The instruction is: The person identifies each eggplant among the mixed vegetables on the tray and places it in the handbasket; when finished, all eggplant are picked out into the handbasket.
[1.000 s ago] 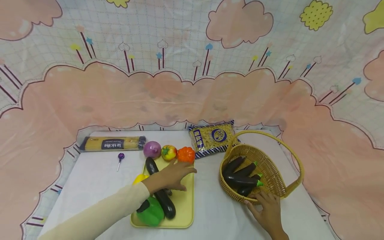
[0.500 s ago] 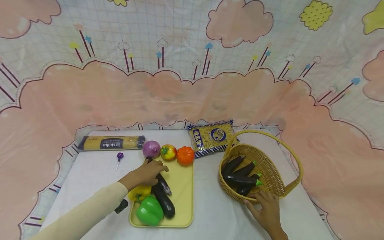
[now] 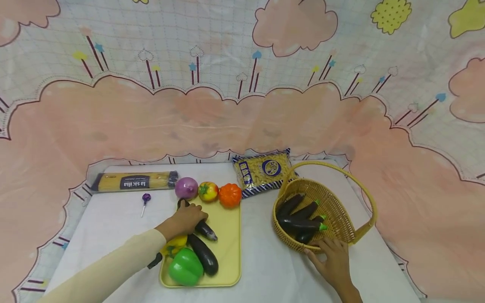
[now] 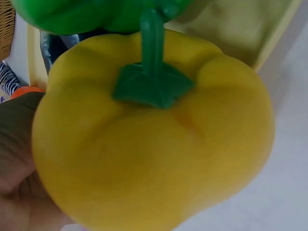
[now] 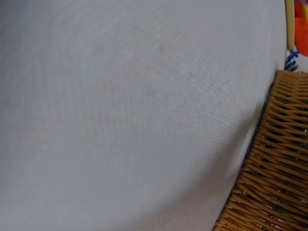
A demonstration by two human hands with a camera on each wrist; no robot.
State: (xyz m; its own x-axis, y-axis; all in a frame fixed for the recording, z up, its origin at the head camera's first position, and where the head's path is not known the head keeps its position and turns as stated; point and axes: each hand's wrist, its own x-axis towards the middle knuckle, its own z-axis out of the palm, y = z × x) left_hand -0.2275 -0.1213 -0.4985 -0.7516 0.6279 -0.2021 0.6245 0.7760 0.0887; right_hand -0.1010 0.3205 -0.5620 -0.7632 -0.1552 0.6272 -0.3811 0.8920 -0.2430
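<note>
In the head view my left hand (image 3: 185, 219) grips an eggplant (image 3: 206, 230) on the yellow tray (image 3: 230, 252), its fingers curled over the middle. A second eggplant (image 3: 204, 254) lies just below it. The green bell pepper (image 3: 185, 267) and a yellow bell pepper (image 3: 176, 245), partly behind my wrist, sit at the tray's left side. That yellow pepper (image 4: 154, 154) fills most of the left wrist view, hiding the fingers. My right hand (image 3: 333, 261) holds the near rim of the wicker basket (image 3: 341, 210), where several eggplants (image 3: 303, 226) lie together.
Along the tray's far edge are a purple onion (image 3: 186, 188), a red-yellow tomato-like fruit (image 3: 208, 192) and an orange pumpkin (image 3: 230, 195). Behind lie a spaghetti pack (image 3: 134, 181) and a pasta bag (image 3: 263, 171). A lollipop (image 3: 145, 201) lies left. The basket's tall handle (image 3: 363, 189) arches up.
My left hand moved left from over the tray's middle to the upper eggplant and took hold of it; the eggplant shifted slightly. The right hand stays on the basket rim.
</note>
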